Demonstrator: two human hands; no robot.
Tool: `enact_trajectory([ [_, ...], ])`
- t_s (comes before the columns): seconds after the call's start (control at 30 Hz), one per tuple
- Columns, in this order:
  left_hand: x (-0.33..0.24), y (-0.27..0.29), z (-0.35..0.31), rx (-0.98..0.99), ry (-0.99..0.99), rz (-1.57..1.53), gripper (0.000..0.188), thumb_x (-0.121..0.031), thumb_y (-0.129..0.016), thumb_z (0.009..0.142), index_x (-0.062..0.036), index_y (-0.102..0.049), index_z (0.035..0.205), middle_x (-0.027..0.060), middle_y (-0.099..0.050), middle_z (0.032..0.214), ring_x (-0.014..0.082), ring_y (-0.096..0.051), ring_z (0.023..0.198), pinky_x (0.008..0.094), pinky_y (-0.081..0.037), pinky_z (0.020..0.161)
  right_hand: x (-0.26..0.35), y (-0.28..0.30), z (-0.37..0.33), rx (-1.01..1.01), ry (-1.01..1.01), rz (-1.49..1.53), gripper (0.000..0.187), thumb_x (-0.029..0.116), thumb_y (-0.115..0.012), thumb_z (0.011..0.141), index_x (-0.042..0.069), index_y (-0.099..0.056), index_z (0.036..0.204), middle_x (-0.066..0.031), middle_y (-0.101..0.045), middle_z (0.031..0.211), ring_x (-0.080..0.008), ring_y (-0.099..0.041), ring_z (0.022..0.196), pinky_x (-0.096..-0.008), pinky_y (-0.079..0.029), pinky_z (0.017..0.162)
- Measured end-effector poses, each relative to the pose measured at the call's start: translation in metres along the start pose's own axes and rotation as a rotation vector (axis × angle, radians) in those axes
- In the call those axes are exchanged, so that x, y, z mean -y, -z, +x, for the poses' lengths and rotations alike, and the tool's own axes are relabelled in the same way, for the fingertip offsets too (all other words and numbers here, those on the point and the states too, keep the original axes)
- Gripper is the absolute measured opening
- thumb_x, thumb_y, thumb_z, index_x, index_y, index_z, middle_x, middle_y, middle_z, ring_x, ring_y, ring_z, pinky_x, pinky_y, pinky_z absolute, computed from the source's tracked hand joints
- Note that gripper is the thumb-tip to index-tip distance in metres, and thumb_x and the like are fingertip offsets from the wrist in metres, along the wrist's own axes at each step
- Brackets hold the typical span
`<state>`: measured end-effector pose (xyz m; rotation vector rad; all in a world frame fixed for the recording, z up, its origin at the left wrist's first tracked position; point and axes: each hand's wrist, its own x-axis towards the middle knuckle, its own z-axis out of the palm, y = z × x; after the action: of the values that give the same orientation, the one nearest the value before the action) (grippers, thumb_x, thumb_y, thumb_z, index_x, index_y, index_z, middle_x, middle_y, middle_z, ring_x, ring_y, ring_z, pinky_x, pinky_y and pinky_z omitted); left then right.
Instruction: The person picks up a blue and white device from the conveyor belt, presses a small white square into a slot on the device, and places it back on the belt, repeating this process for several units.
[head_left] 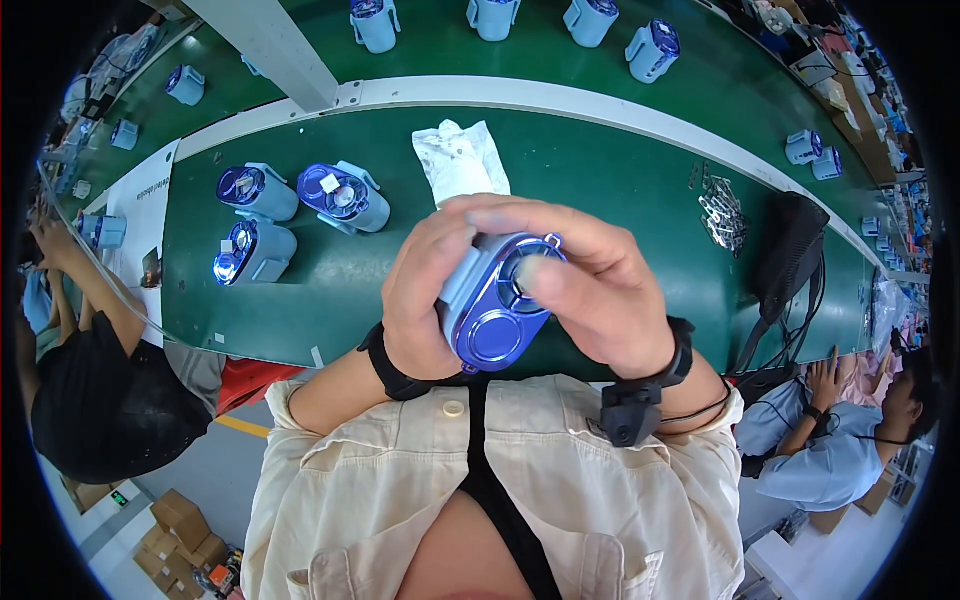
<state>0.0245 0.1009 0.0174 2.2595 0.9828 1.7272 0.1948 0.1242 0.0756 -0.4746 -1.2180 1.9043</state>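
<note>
Close in front of my chest I hold a blue handheld device, with a glossy dark-blue oval face turned up and a light-blue body. The face carries a ringed disc near me and a round recessed part farther off. My left hand is wrapped round the left side of the body. With its thumb over the recessed part, my right hand grips the far right side. The device's underside is hidden. A crumpled white paper or cloth lies just beyond my hands.
On the green table, several similar blue devices stand at the left. Small metal parts are piled at the right, beside a black case with cables. A white rail crosses behind. Other people sit left and right.
</note>
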Motion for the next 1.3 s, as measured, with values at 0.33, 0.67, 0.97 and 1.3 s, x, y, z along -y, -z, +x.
enact_trajectory([
  [0.33,0.001,-0.006,-0.003,0.039,0.045,-0.008,0.099,-0.020,-0.092,0.062,-0.0010,-0.031,0.139,0.0228,-0.051,0.128,0.0298,-0.059,0.111,0.0396,-0.049,0.091,-0.006,0.004,-0.001,-0.075,0.080,-0.120,0.041,0.020,-0.056,0.095,-0.005,-0.054,0.128,-0.0206,-0.055,0.133,-0.0264,-0.054,0.120,-0.0381,-0.042,0.103],
  [0.67,-0.001,-0.003,0.005,0.111,0.292,-0.110,0.103,-0.029,-0.092,0.059,-0.0039,-0.031,0.138,0.0251,-0.039,0.139,0.0406,-0.043,0.125,0.0481,-0.040,0.100,0.071,0.226,0.019,-0.829,0.254,-0.400,0.033,0.023,-0.053,0.096,0.000,-0.057,0.119,-0.0132,-0.064,0.115,-0.0220,-0.064,0.096,-0.0382,-0.053,0.084],
  [0.97,0.007,-0.005,0.002,0.077,0.310,-0.109,0.098,-0.028,-0.090,0.063,-0.0037,-0.031,0.137,0.0238,-0.040,0.137,0.0394,-0.044,0.124,0.0467,-0.039,0.101,0.094,0.330,0.058,-1.300,0.091,-1.746,0.040,0.035,-0.065,0.087,0.000,-0.070,0.106,-0.0201,-0.069,0.106,-0.0324,-0.066,0.099,-0.0388,-0.051,0.087],
  [1.3,0.007,-0.004,0.005,0.088,0.302,-0.115,0.093,-0.027,-0.088,0.065,-0.0012,-0.033,0.136,0.0234,-0.041,0.137,0.0398,-0.045,0.123,0.0466,-0.040,0.100,0.062,0.222,0.164,-0.775,-0.093,-2.098,0.083,0.041,-0.078,0.072,-0.003,-0.047,0.136,-0.0206,-0.067,0.109,-0.0356,-0.065,0.102,-0.0400,-0.049,0.092],
])
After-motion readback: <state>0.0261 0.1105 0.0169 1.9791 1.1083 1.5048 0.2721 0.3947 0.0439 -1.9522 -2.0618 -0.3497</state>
